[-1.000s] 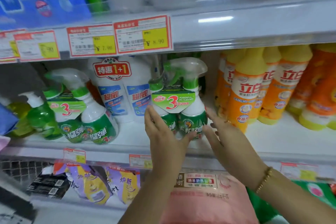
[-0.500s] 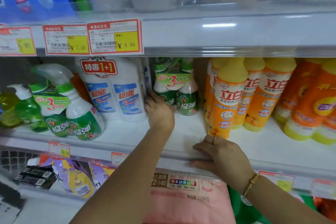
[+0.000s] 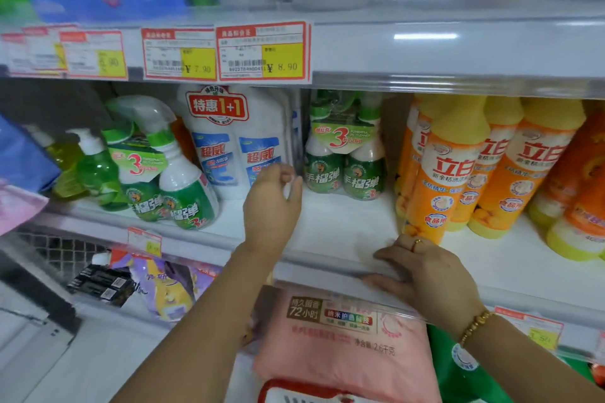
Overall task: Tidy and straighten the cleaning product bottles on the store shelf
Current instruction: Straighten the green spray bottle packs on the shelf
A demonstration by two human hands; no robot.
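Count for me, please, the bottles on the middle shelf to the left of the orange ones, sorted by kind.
Green-and-white spray bottles: 4
White bottles with blue labels: 2 plainly seen
Pump bottles: 2
Total: 8

One shelf-edge price tag (image 3: 179, 54) reads ¥ 7.90; the adjacent price tag (image 3: 263, 51) reads ¥ 8.90. White twin-pack (image 3: 235, 141): 特惠1+1, 超威. Green spray bottles (image 3: 343, 173): 手榴弹; their collar card (image 3: 340, 137) shows a large 3. Orange bottles (image 3: 442, 173): 立白, 食品用. Pink bag (image 3: 343, 343): 72小时, 2.6千克.
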